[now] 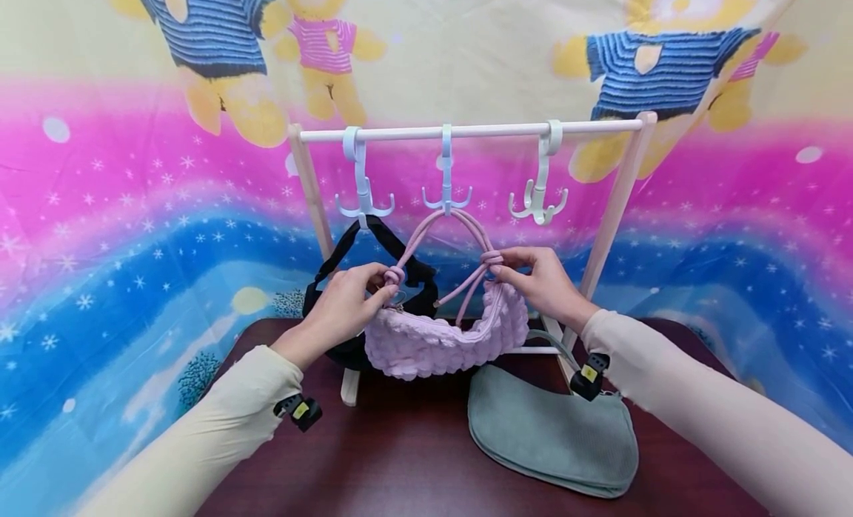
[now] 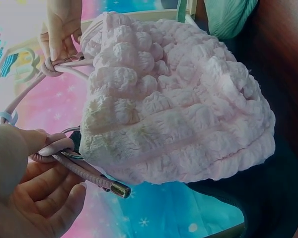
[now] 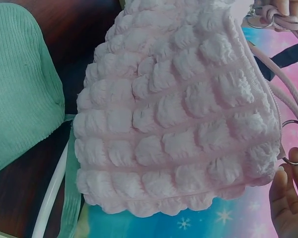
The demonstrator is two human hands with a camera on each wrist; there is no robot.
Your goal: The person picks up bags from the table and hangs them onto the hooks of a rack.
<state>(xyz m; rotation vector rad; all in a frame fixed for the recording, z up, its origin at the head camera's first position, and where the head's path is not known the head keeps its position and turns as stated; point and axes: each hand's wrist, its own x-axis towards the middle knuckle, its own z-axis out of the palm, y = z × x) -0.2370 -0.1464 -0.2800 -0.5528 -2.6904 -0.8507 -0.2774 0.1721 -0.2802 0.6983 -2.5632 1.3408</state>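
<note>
Currently, your left hand [image 1: 346, 301] and right hand [image 1: 543, 281] are both at the pink bag [image 1: 440, 348], gripping its cord [image 1: 416, 238] at two places. Your left fingers pinch the left knot [image 1: 395, 275], thumb against it; your right fingers pinch the right knot [image 1: 491, 258]. Between them the cord arches up to the middle hook [image 1: 447, 189], and the bag hangs below, puckered side towards you and its top edge sagging in the middle. One metal-tipped cord end [image 2: 120, 190] sticks out past your left fingers, and a metal ring [image 3: 290, 159] shows by your right ones. Behind the pink bag, to its left, the black bag [image 1: 343, 352] hangs from the left hook [image 1: 362, 195]. The right hook [image 1: 541, 198] sits on the same rail [image 1: 400, 134], above your right hand. Near your right forearm, the green bag [image 1: 553, 435] lies on the tabletop [image 1: 400, 458], in front of the rack [image 1: 603, 224].
</note>
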